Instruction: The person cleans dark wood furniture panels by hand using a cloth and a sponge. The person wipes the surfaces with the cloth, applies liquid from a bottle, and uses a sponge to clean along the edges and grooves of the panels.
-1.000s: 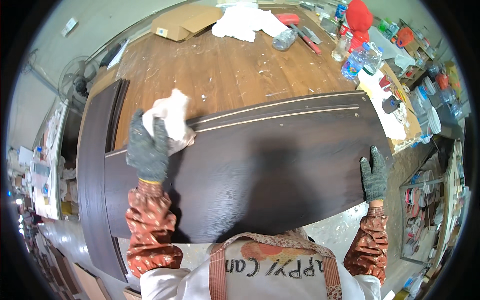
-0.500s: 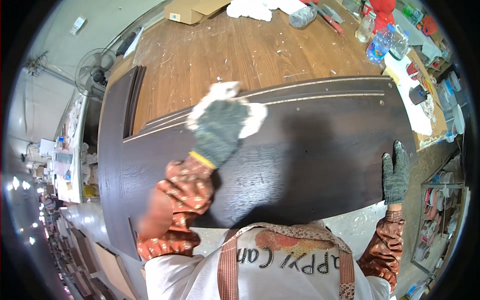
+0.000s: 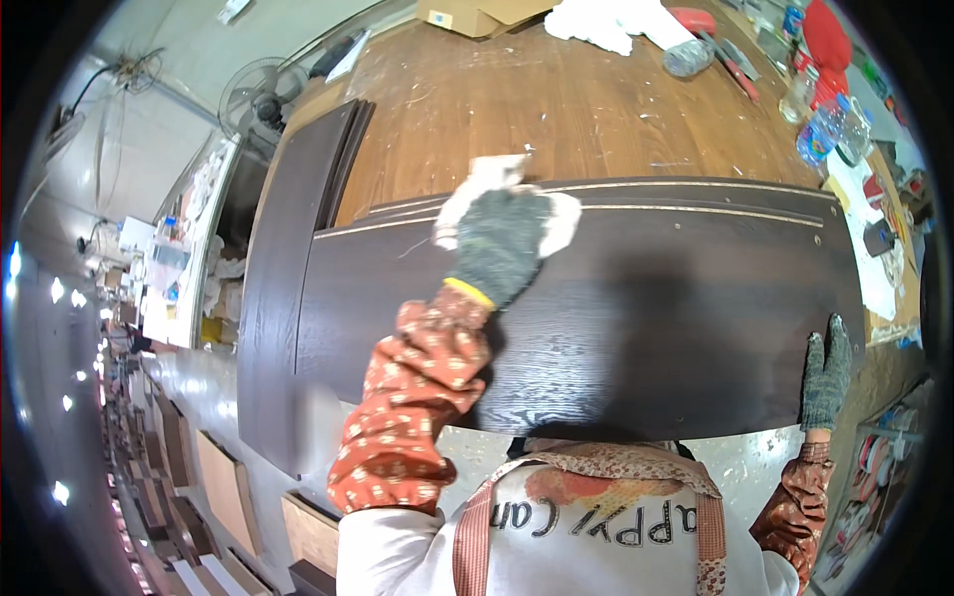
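My left hand (image 3: 500, 238), in a dark grey knitted glove with a yellow cuff, presses a crumpled white rag (image 3: 562, 221) against a dark brown wood-grain board (image 3: 571, 318). The rag sticks out around the fingers and reaches over the board's far edge; the fingertips are hidden in it. At the board's right end my right hand (image 3: 827, 375), gloved in the same grey knit, lies along the edge with its fingers stretched out. More dark boards (image 3: 606, 192) show their pale raw edges just behind the top one.
Further dark boards (image 3: 298, 189) stack at the left of the brown wooden table (image 3: 447, 99). At the back lie cardboard (image 3: 477, 17), white cloth (image 3: 596, 22), a clear bottle (image 3: 688, 58) and a red-handled tool (image 3: 737, 74). Bottles (image 3: 820, 129) stand back right; a fan (image 3: 263, 94) is back left.
The whole view has turned, so table and boards appear farther right. My left hand stays with the rag near the board's far edge; my right hand remains at the right end.
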`<act>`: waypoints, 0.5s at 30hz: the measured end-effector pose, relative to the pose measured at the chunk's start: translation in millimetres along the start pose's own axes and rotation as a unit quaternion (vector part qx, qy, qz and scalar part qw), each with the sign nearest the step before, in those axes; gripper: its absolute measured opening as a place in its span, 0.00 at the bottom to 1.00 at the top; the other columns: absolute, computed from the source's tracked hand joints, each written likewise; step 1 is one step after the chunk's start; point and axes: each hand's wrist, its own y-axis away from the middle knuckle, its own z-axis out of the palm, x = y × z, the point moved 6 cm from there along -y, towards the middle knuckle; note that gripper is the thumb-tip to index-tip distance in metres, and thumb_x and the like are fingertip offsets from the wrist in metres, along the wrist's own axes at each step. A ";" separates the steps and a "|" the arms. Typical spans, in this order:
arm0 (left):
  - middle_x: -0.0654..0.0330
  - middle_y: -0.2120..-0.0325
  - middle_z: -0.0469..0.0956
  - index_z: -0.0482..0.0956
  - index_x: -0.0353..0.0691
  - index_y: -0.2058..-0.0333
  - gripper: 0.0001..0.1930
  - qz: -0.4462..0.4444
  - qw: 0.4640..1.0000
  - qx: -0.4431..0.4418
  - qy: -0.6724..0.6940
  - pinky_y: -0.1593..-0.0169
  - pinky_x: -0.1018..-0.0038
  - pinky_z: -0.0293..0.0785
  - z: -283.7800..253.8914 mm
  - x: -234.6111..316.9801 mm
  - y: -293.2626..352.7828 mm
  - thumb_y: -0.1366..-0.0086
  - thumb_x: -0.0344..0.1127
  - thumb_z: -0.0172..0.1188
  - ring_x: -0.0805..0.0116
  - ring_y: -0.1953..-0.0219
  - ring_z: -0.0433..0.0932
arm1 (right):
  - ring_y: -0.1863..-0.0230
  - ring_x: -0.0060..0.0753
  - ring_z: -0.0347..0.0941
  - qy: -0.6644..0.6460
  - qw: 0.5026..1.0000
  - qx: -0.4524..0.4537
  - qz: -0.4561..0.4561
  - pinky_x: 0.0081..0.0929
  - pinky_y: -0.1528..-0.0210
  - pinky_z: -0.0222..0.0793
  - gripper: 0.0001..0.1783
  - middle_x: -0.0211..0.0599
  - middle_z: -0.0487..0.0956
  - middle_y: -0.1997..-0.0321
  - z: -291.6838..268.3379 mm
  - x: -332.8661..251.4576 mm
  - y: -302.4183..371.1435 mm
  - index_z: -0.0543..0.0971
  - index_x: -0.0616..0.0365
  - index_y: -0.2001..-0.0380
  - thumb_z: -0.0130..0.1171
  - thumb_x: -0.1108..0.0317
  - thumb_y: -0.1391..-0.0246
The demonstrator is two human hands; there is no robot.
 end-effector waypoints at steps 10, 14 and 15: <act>0.53 0.64 0.78 0.77 0.42 0.56 0.15 -0.221 0.959 0.177 -0.002 0.53 0.63 0.70 -10.9 -135.0 75.1 0.43 0.32 0.55 0.52 0.59 0.76 | 0.51 0.46 0.71 -0.076 0.984 -0.008 -0.163 0.38 0.46 0.64 0.16 0.38 0.78 0.55 -31.9 -152.4 -31.8 0.78 0.55 0.58 0.60 0.60 0.49; 0.48 0.62 0.76 0.75 0.38 0.55 0.20 -0.226 0.963 0.145 -0.004 0.53 0.60 0.69 -12.5 -125.6 69.3 0.49 0.33 0.59 0.50 0.57 0.74 | 0.62 0.50 0.72 -0.183 0.926 -0.235 -0.231 0.42 0.57 0.68 0.18 0.43 0.76 0.68 23.3 -284.1 -72.4 0.78 0.56 0.70 0.55 0.50 0.50; 0.50 0.62 0.77 0.75 0.39 0.55 0.19 -0.226 0.963 0.146 0.010 0.52 0.61 0.69 -11.1 -122.2 65.4 0.48 0.31 0.58 0.51 0.57 0.74 | 0.62 0.51 0.72 -0.154 0.918 -0.232 -0.282 0.42 0.58 0.68 0.19 0.44 0.76 0.68 30.4 -315.6 -76.8 0.78 0.56 0.72 0.55 0.50 0.50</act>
